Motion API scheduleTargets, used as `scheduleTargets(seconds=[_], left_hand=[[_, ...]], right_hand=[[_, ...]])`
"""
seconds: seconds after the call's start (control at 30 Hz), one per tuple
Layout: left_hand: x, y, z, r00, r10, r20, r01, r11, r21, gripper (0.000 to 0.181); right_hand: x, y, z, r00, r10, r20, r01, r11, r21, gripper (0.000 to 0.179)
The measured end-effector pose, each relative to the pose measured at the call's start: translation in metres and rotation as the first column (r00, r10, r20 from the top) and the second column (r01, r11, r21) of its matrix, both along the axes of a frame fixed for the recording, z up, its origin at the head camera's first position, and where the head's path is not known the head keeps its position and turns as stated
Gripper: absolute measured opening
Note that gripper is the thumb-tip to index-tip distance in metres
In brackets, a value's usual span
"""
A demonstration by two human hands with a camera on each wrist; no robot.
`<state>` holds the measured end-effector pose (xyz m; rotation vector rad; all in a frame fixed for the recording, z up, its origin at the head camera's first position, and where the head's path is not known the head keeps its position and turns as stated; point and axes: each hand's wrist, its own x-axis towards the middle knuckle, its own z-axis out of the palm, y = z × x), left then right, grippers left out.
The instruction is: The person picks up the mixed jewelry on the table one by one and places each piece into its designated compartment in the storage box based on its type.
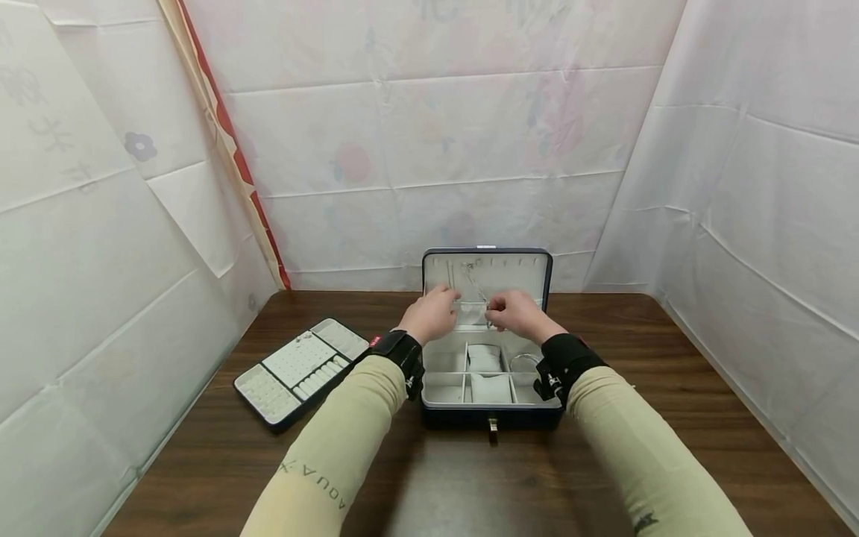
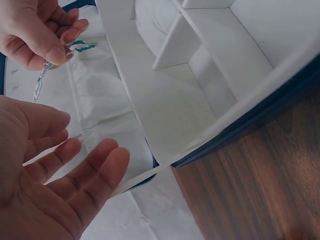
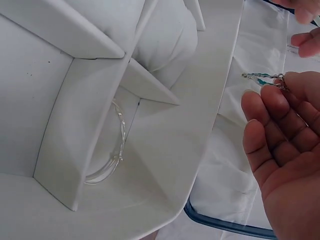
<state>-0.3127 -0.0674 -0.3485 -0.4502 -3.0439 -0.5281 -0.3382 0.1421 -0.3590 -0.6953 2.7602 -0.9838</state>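
A jewellery box [image 1: 493, 416] stands with its pale-lined lid [image 1: 517, 268] raised. From the top of the lid a thin silver necklace [image 1: 473, 280] hangs down towards my right hand [image 1: 520, 313]. In the right wrist view, the thumb and fingers of that hand pinch the necklace's lower end [image 3: 262, 77], which has teal parts. My left hand [image 1: 432, 317] is in front of the lid's left side. Its fingers [image 2: 102, 167] are spread and loosely bent in the left wrist view, with nothing seen in their grip. A gathered fabric pocket [image 2: 100, 80] lies behind the hands.
Compartments in the box hold two white cushions [image 1: 490, 388] and a silver bangle [image 3: 121, 135] at the right. A separate jewellery tray [image 1: 268, 391] with ring rolls [image 1: 321, 377] and small earrings lies left of the box on the wooden table [image 1: 470, 485]. White sheets surround the table.
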Motion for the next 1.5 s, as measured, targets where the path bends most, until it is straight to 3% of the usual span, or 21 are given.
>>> scheduleTargets(seconds=[0.17,0.57,1.17,1.5], left_hand=[[0.002,0.002,-0.001,1.0,0.003,0.026,-0.002,0.998,-0.062,0.044],[0.003,0.004,0.002,0.997,-0.023,0.072,0.032,0.992,-0.12,0.041],[0.004,0.002,-0.006,0.988,-0.068,0.135,0.088,0.984,-0.153,0.042],[0.01,0.002,-0.003,0.983,-0.097,0.158,0.128,0.972,-0.198,0.045]], right_hand=[[0.001,0.003,0.0,1.0,-0.006,-0.002,0.006,1.0,-0.005,0.019],[-0.003,0.01,0.003,1.0,-0.021,0.001,0.021,1.0,-0.004,0.02],[-0.004,0.006,0.015,0.996,-0.082,-0.047,0.081,0.997,-0.02,0.022],[-0.003,0.001,0.018,0.99,-0.119,-0.083,0.118,0.993,-0.01,0.021]])
